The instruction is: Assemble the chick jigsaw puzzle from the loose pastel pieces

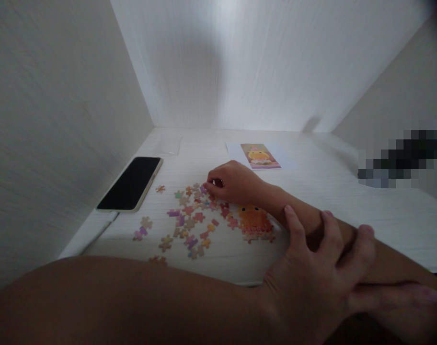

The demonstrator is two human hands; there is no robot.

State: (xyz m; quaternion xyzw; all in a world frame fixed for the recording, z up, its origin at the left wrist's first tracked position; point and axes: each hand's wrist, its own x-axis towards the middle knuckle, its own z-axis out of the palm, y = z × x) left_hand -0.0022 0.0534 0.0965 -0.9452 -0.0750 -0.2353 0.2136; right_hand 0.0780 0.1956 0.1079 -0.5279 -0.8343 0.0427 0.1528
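Note:
Loose puzzle pieces [189,223] in purple, pink, orange and grey lie scattered over the middle of the white table. My right hand [233,182] reaches in from the right, thumb and forefinger pinched on a purple piece [204,189] at the far edge of the pile. Beneath my right forearm sits a partly joined orange puzzle section [254,223] with two dark eyes, partly hidden by the arm. My left hand [319,268] rests on my right forearm with its fingers spread, touching no pieces.
A black-screened phone [130,184] with a cable lies at the left. A picture card [260,156] on white paper is at the back, near a clear plastic bag [168,144]. White panels enclose the table [333,191]; a pixelated dark object [401,158] is at the right.

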